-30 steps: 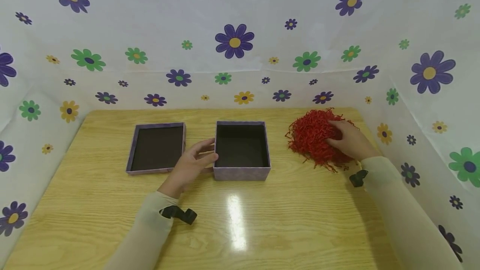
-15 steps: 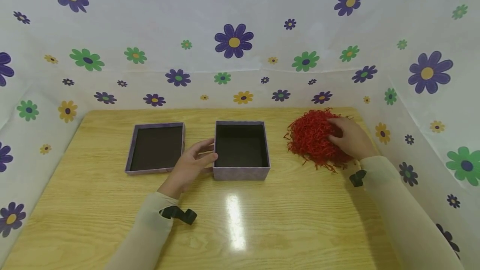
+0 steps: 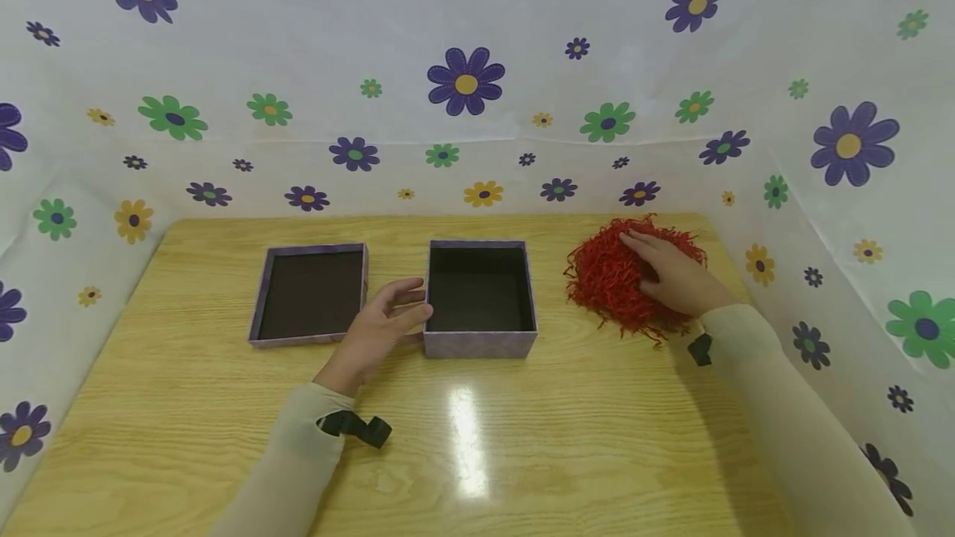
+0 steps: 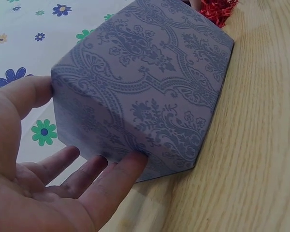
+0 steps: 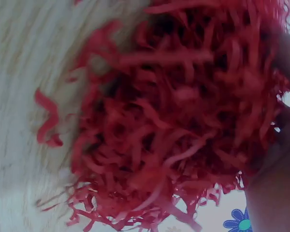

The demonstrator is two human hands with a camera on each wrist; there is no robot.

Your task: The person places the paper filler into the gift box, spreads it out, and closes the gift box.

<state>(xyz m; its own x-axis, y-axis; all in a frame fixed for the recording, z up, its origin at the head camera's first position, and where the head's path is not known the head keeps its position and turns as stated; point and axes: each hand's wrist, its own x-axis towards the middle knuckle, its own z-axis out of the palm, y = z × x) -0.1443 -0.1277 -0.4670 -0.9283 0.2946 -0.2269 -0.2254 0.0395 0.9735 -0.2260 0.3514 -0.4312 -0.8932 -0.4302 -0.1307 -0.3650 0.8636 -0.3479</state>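
Observation:
An open purple-patterned box (image 3: pixel 481 345) with a dark inside stands mid-table in the head view. My left hand (image 3: pixel 380 326) touches its left side; in the left wrist view the thumb (image 4: pixel 34 92) is at an upper corner and the fingers lie along the patterned wall. A fluffy pile of red shredded paper (image 3: pixel 604 280) lies to the right. Over it my right hand (image 3: pixel 679 276) grips some strands between spread thumb and fingers, the fingertips partly sunk in. The right wrist view is filled by the red strands (image 5: pixel 159 125), which hide most of that hand.
Left of the box lies its shallow lid (image 3: pixel 313 295), dark inside up. All stand on a light wooden table (image 3: pixel 567 437). Behind and at both sides hangs a white cloth (image 3: pixel 522 15) with printed flowers. A loose red strand (image 5: pixel 48 118) lies beside the pile.
My right hand has shifted left and farther over the red pile, its fingers now reaching across the top, and the pile's outline has moved slightly. My left hand has stayed at the box.

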